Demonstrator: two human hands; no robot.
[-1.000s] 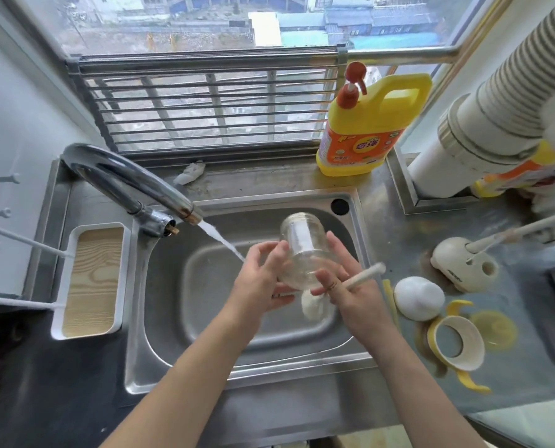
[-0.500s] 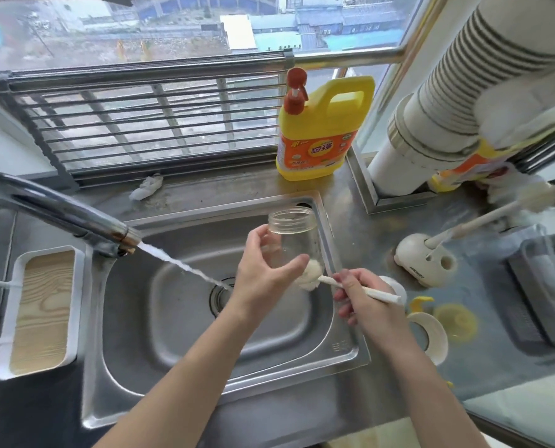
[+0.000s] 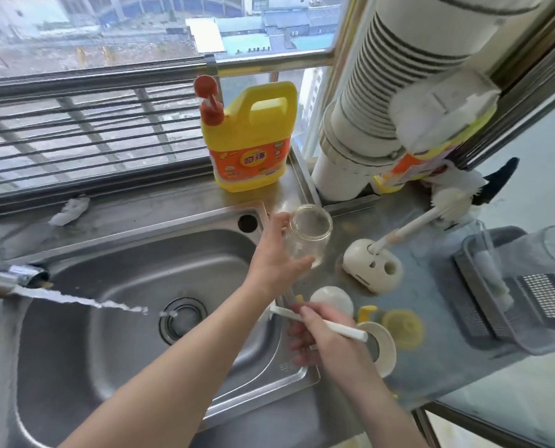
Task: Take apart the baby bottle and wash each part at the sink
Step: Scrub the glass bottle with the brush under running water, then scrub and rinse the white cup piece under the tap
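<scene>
My left hand grips the clear glass bottle body, mouth up, over the counter just right of the steel sink. My right hand holds a thin white brush handle at the sink's right rim; its head is hidden behind my left forearm. On the counter lie the white bottle cap, the cream collar ring with yellow handles and a yellow disc. Water runs from the tap toward the drain.
A yellow detergent jug stands at the window sill. A cream brush stand holding a big brush sits right of the bottle. A grey drying rack fills the far right. A wide white pipe rises at the back right.
My left hand has carried the bottle rightward out of the sink to above the counter. My right hand drew the brush away from the bottle, down to the sink's right rim.
</scene>
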